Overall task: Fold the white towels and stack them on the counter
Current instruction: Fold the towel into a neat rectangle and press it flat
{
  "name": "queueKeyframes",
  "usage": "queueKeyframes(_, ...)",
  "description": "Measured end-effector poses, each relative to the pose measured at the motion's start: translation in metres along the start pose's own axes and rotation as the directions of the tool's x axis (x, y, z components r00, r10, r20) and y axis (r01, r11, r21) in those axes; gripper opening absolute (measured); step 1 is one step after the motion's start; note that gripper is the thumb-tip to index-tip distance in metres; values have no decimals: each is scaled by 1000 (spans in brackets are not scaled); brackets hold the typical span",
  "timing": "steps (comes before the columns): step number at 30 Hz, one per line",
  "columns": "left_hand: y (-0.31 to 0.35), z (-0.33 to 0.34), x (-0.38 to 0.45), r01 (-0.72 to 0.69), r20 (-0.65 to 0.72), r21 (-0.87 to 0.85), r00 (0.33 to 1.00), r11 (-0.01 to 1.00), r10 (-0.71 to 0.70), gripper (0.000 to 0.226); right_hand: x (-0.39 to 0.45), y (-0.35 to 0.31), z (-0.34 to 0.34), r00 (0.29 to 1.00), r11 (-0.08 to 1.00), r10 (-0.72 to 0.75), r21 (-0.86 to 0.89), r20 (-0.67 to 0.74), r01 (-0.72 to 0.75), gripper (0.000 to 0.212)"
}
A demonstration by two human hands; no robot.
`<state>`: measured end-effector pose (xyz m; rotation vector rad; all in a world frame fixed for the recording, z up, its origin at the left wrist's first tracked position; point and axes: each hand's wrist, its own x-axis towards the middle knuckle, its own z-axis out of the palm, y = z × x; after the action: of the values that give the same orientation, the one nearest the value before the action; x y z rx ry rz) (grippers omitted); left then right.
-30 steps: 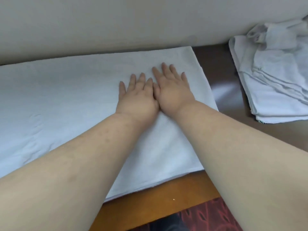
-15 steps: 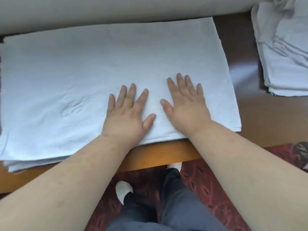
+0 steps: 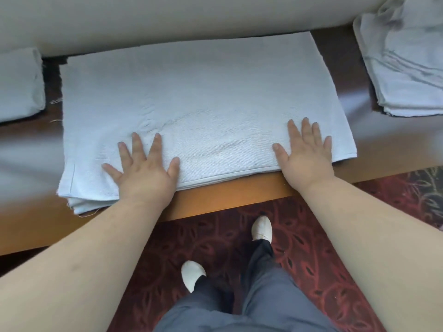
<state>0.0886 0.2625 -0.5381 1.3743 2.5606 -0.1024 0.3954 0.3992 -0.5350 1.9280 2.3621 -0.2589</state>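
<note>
A white towel (image 3: 203,97), folded into a wide rectangle, lies flat on the brown wooden counter (image 3: 230,197). My left hand (image 3: 143,171) presses flat on its near left part with fingers spread. My right hand (image 3: 306,154) lies flat on the near right part, close to the right edge. Both palms reach the towel's front edge. A folded white towel (image 3: 19,85) sits at the far left. A loose heap of white towels (image 3: 407,63) lies at the far right.
A pale wall (image 3: 167,17) runs along the back of the counter. Below the counter's front edge are red patterned carpet (image 3: 215,248), my grey trousers and white slippers (image 3: 262,227).
My hands have slid apart from the towel's middle and toward its near edge, the left going left and the right going right. The view has tilted down and back.
</note>
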Motion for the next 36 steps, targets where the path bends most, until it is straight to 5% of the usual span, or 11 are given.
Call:
queueKeyframes(4, -6, -2, -19, 63, 36, 9, 997, 998, -63, 71, -9, 5, -6, 989, 991, 126, 36, 76, -129, 75)
queueKeyframes(7, 23, -4, -29, -176, 4, -6, 984, 984, 176, 63, -6, -14, -10, 991, 987, 98, 115, 88, -108, 69)
queueKeyframes(10, 69, -4, -34, -477, 35, 14, 878, 879, 477, 58, -7, -12, -10, 997, 994, 24, 108, 80, -32, 64)
queueKeyframes(15, 133, 2, -31, -638, 62, 7, 769, 770, 637, 55, -14, 48, -11, 980, 976, 188, 104, 64, -194, 65)
queueKeyframes(21, 213, -8, -28, -789, 37, -11, 613, 614, 789, 45, 1, 82, -30, 893, 766, 447, 537, -48, -354, 54)
queueKeyframes(25, 278, -33, 11, -702, -28, -144, 707, 697, 707, 46, 25, 110, -46, 862, 567, 452, 673, 227, -475, 54)
queueKeyframes(30, 374, -56, 97, -405, -18, -373, 903, 835, 430, 28, 45, 127, -56, 892, 703, 233, 567, 387, -429, 29)
queueKeyframes(36, 445, -56, 162, -181, 117, -227, 970, 957, 212, 80, 48, 118, -60, 928, 775, 73, 565, 365, -283, 34)
